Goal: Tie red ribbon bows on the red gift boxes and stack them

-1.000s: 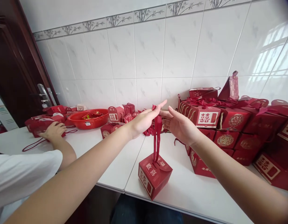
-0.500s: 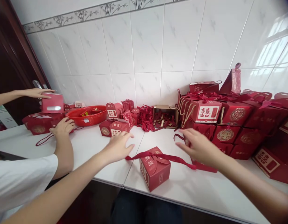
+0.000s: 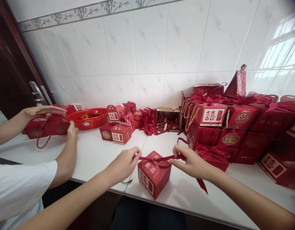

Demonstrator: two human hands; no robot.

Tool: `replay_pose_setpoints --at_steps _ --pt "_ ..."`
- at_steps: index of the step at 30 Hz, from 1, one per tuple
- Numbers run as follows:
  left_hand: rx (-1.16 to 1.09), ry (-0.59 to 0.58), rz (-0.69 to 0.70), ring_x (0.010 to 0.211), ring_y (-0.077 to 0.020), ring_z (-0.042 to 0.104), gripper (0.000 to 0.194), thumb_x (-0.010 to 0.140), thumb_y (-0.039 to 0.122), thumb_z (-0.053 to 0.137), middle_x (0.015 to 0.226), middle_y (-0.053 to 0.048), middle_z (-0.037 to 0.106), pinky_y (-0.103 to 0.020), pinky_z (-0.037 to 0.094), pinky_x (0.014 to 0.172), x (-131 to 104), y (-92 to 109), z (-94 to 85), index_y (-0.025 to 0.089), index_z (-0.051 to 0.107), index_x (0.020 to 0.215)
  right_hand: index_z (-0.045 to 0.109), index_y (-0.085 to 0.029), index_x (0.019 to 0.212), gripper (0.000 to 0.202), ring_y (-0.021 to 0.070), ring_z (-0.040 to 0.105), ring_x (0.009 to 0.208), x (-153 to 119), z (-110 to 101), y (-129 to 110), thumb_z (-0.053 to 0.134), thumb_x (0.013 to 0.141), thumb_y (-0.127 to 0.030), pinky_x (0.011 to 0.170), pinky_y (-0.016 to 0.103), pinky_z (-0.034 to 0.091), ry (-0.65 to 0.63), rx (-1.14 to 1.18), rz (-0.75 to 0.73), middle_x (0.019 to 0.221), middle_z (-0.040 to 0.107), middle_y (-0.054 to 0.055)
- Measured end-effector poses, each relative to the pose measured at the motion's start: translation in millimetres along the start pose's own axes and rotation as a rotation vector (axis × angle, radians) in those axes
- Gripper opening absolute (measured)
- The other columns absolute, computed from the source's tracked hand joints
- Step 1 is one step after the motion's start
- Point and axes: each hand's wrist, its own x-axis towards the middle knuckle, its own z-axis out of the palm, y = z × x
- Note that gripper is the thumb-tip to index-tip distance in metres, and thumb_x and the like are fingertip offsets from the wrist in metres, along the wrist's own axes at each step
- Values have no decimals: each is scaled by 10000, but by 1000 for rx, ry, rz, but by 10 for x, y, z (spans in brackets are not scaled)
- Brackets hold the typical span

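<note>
A red gift box (image 3: 154, 175) with pale lettering stands at the front of the white table, its top flaps folded shut. Across its top runs a dark red ribbon (image 3: 166, 157), pulled nearly straight to both sides. My left hand (image 3: 128, 161) pinches the ribbon just left of the box, and a loose tail hangs below it. On the right, my right hand (image 3: 189, 161) is closed on the other stretch of ribbon, whose end dangles under the wrist.
Stacked red boxes (image 3: 233, 137) fill the right side. Toward the wall are a carton of red shreds (image 3: 170, 123), loose ribbons (image 3: 148, 121), small boxes (image 3: 121, 132) and a red basket (image 3: 90, 119). At left, another person's hands (image 3: 72, 131) handle a red box (image 3: 57, 124).
Both my hands have closed on the ribbon and drawn it taut; the box has shifted slightly left. The other person's raised hand and box have come down.
</note>
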Motion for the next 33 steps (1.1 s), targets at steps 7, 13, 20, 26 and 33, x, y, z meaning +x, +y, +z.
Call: replay_pose_setpoints --at_steps 7,13,20,26,33 --pt "-179 -520 -297 415 -106 335 102 609 300 626 482 40 457 -215 207 388 123 -147 -233 207 637 649 639 -185 596 264 205 575 766 62 123 -24 534 834 -226 676 345 462 122 -343 -41 890 571 95" --pt "-517 -911 -157 433 -67 201 192 609 356 727 455 49 359 -223 105 413 242 19 -263 183 656 561 686 -189 584 329 152 515 622 214 241 -180 606 824 -399 547 291 419 413 -28 -79 748 567 65" --pt "-939 -618 -254 441 -39 112 317 694 440 696 494 86 314 -213 71 417 201 209 -33 127 677 748 725 -194 597 278 142 524 657 131 266 -384 714 700 -452 577 268 407 193 441 74 742 588 40" --pt "-573 -220 -26 609 -99 460 215 772 189 544 754 -4 519 -220 382 571 50 364 265 187 718 899 704 -170 560 255 139 526 675 177 341 -332 740 642 -409 623 261 413 75 559 271 740 550 28" --pt "-57 71 174 669 -124 569 404 839 111 381 1061 -64 535 -266 468 608 -55 262 572 248 643 1113 633 -161 565 73 152 547 752 219 435 -253 609 624 -197 673 246 418 100 501 339 754 568 22"
